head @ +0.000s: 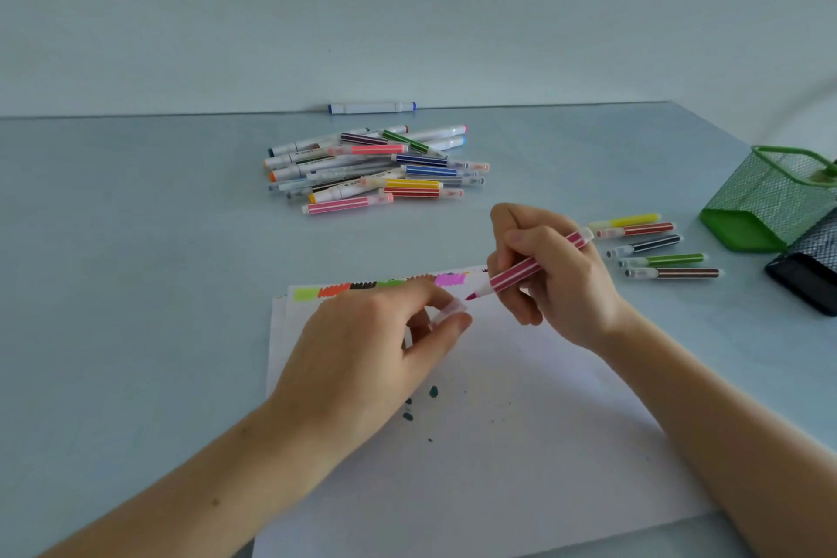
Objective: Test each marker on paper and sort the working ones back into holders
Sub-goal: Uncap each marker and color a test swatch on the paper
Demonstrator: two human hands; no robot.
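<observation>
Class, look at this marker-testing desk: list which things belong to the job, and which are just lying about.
Job: pink marker in right hand; cap in left hand; paper; marker pile; five tested markers; green holder; black holder.

Lying about: blue-capped marker by the wall.

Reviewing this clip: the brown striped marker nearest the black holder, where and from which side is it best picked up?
Probably mid-barrel, pinched from above across its width. The brown striped marker lies flat on the table, lengthwise left to right, with the green marker lying close behind it; its near side is free, so the thumb goes there.
</observation>
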